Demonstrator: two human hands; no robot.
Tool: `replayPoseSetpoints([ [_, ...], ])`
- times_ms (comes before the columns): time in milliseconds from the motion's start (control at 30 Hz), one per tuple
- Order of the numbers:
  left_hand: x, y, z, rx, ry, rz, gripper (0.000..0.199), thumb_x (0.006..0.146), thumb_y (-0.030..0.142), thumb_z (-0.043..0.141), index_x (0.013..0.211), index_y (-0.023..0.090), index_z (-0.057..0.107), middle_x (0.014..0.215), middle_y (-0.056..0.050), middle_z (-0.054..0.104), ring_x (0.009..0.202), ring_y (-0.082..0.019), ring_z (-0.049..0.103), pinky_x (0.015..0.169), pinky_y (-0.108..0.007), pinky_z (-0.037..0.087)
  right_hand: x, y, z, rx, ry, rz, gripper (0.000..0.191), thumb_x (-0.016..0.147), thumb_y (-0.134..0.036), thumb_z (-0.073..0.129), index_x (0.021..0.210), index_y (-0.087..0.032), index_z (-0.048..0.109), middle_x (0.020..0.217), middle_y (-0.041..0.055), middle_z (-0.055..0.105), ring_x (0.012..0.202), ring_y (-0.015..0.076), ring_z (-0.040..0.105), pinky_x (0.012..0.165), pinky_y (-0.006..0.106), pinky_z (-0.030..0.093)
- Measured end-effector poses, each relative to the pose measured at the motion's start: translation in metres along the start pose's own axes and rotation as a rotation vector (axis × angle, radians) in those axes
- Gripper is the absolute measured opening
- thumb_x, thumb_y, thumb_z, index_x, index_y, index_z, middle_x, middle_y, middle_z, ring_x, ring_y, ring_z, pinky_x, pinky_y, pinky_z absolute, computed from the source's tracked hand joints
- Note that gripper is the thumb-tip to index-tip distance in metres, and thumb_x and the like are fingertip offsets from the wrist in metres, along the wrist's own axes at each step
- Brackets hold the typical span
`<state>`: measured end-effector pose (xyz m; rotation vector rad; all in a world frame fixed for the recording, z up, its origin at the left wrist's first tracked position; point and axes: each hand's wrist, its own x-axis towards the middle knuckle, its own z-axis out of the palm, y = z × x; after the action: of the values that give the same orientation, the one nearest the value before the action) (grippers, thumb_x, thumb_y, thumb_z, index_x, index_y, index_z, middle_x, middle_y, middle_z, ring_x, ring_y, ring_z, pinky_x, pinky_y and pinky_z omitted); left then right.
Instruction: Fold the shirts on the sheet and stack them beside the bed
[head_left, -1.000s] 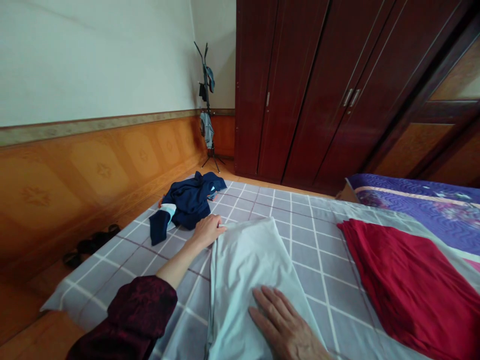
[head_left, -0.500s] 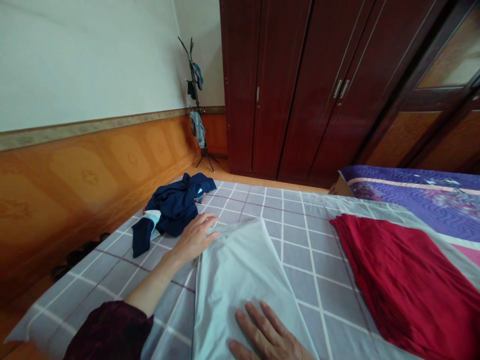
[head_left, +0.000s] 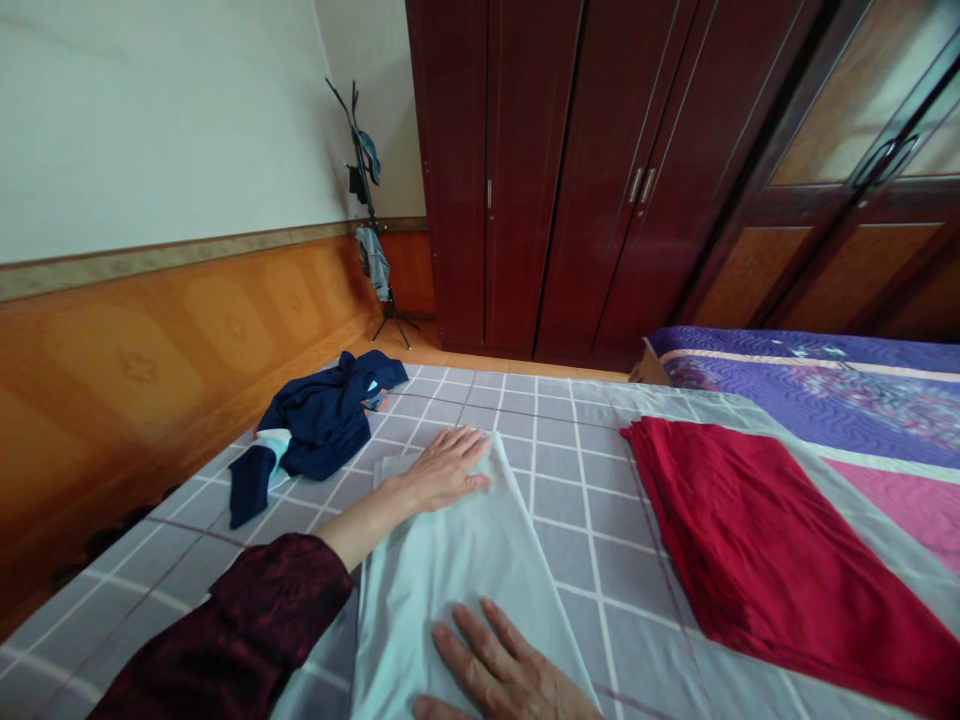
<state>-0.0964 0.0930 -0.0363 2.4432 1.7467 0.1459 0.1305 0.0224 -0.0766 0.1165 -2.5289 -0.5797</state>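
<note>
A pale grey-green folded cloth [head_left: 442, 560] lies lengthwise on the bed in front of me; its kind of garment cannot be made out. My left hand [head_left: 448, 468] rests flat across its far end, fingers stretched toward the far right corner. Nearer to me, my right hand [head_left: 502, 660] presses palm-down on the cloth with its fingers spread. Neither hand grips anything. The cloth's near end runs out of view at the bottom edge.
Red folded fabric [head_left: 765, 540] lies to the right on the checked bedsheet [head_left: 600, 480]. A crumpled navy garment [head_left: 322, 410] is at the far left. Beyond stand a coat rack [head_left: 369, 200], a dark red wardrobe [head_left: 525, 180] and a purple-covered bed [head_left: 810, 385].
My left hand has moved right, from the cloth's far left corner onto its far end. My right hand stays flat on the cloth. The view has turned slightly right.
</note>
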Motion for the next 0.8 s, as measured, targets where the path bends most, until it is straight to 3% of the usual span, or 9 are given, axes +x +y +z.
replayPoseSetpoints([
  [133,0.017,-0.006,0.008,-0.027,-0.065,0.154,0.067,0.093,0.062,0.029,0.148,0.025,0.02,0.155,-0.008,0.018,0.144,-0.024,0.012,0.116,-0.047,0.008,-0.005,-0.005,0.005,-0.005,0.032,0.034,0.052,0.097,-0.043,0.04,0.146,-0.032,0.027,0.143,0.0057,0.044,0.122,0.0217,0.05,0.107,0.041,0.034],
  [300,0.024,-0.019,0.009,-0.008,-0.015,-0.118,0.069,0.094,0.06,0.029,0.148,0.019,0.02,0.155,-0.013,0.017,0.143,-0.028,0.012,0.115,-0.051,0.012,-0.003,-0.001,-0.005,0.062,-0.012,0.017,0.051,0.097,-0.044,0.04,0.145,-0.03,0.03,0.142,0.0073,0.045,0.123,0.0224,0.049,0.104,0.04,0.036],
  [367,0.015,-0.014,0.004,-0.019,0.021,-0.145,0.067,0.095,0.057,0.031,0.148,0.018,0.021,0.155,-0.014,0.016,0.143,-0.028,0.011,0.114,-0.052,0.013,0.0,0.004,-0.014,0.109,-0.076,-0.009,0.048,0.098,-0.044,0.038,0.144,-0.029,0.032,0.139,0.007,0.048,0.122,0.0225,0.05,0.101,0.039,0.04],
  [433,-0.005,0.0,-0.001,-0.05,0.038,-0.079,0.066,0.095,0.056,0.032,0.148,0.019,0.021,0.155,-0.013,0.015,0.144,-0.028,0.01,0.115,-0.051,0.013,0.003,0.006,-0.02,0.144,-0.121,-0.025,0.047,0.098,-0.043,0.037,0.143,-0.029,0.034,0.137,0.0068,0.05,0.121,0.0227,0.051,0.098,0.038,0.042],
  [567,-0.064,0.029,-0.003,-0.099,-0.075,0.157,0.065,0.094,0.055,0.038,0.149,0.027,0.02,0.155,-0.007,0.018,0.143,-0.026,0.013,0.117,-0.047,0.012,0.003,0.004,-0.021,0.215,-0.108,0.014,0.048,0.097,-0.038,0.042,0.143,-0.028,0.036,0.138,0.0096,0.049,0.124,0.0246,0.048,0.1,0.04,0.04],
  [733,-0.128,0.031,0.003,-0.006,-0.049,-0.011,0.066,0.094,0.048,0.044,0.149,0.026,0.016,0.155,-0.008,0.018,0.143,-0.027,0.013,0.116,-0.051,0.014,0.003,0.002,-0.022,0.351,-0.198,0.032,0.048,0.098,-0.039,0.04,0.144,-0.03,0.033,0.143,0.011,0.043,0.128,0.0248,0.044,0.103,0.042,0.038],
  [800,-0.149,0.032,0.007,-0.004,-0.045,0.01,0.07,0.093,0.047,0.047,0.15,0.027,0.012,0.155,-0.007,0.017,0.143,-0.027,0.015,0.115,-0.05,0.019,0.005,0.004,-0.026,0.375,-0.241,0.032,0.046,0.098,-0.037,0.038,0.144,-0.03,0.033,0.142,0.0107,0.044,0.128,0.026,0.045,0.102,0.043,0.039],
])
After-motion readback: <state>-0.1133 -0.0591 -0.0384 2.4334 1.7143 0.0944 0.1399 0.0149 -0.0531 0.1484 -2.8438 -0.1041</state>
